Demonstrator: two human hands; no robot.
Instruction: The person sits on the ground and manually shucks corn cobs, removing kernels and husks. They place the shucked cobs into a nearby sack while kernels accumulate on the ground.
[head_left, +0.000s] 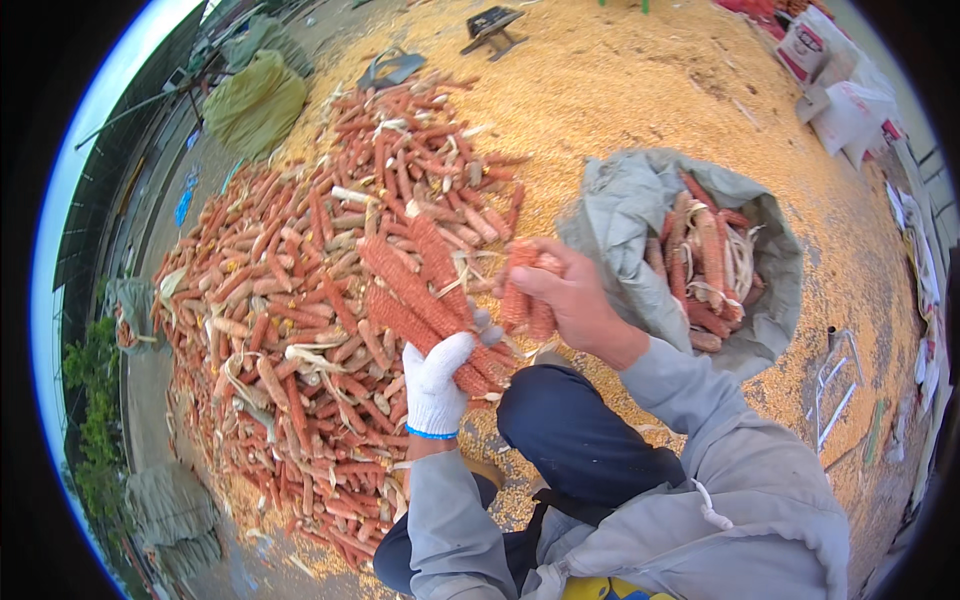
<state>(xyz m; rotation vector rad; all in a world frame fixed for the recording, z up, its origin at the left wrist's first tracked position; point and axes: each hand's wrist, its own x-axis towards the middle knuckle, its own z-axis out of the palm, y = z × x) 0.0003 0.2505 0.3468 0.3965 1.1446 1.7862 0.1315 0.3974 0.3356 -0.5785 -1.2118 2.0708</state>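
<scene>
My left hand, in a white knitted glove with grey fingertips and a blue cuff edge, grips a bundle of several bare red corn cobs. Just to its right, my bare right hand is closed around a few shorter red cobs. A large pile of shelled cobs with bits of pale husk lies to the left and beyond my hands. At the right stands a grey-green woven sack, its mouth rolled wide, with cobs and husks inside.
Loose yellow corn kernels cover the ground. A small low stand is at the far side. White sacks stand at the upper right, a metal frame lies at the right, and a yellow-green sack is at the upper left.
</scene>
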